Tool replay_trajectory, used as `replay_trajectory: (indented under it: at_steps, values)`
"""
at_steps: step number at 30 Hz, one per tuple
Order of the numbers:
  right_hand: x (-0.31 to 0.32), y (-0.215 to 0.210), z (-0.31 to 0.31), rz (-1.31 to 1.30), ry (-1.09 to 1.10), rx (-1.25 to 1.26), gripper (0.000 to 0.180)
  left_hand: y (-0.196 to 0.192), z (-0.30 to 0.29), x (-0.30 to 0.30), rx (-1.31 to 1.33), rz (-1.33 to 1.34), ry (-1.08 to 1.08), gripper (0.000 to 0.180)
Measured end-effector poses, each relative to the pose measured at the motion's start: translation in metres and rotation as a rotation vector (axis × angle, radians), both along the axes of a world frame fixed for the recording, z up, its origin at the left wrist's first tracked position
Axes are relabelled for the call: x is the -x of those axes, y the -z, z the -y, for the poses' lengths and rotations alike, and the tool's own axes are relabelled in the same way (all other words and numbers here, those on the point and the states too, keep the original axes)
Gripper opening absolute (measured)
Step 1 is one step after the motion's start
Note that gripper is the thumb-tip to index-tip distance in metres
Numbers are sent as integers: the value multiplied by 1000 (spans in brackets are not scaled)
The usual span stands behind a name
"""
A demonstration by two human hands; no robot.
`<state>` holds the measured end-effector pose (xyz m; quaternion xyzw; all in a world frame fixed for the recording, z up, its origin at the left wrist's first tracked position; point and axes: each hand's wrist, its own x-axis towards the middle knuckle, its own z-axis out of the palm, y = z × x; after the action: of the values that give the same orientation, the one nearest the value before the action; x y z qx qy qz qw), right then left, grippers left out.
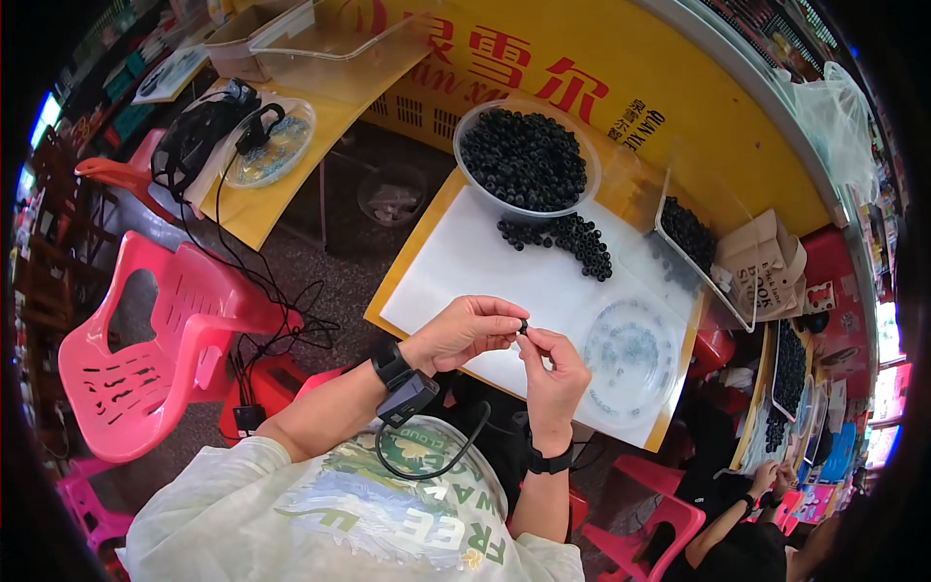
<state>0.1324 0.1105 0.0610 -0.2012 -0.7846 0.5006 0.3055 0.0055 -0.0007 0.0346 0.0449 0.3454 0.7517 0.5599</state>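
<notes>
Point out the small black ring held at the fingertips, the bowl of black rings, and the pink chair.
small black ring (523,328): head view, its visible edge between the fingertips.
bowl of black rings (464,173): head view, left rim.
pink chair (184,330): head view, seat.
</notes>
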Motion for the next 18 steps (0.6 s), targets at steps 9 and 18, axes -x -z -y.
replay_trajectory:
  at_steps: [9, 18]
  values:
    - [-7, -20, -6, 168, -108, 82, 26, 6, 8, 1, -11, -4, 135, 33]
    - [-14, -4, -3, 152, -209, -50, 27, 17, 17, -3, -32, 58, 260, 47]
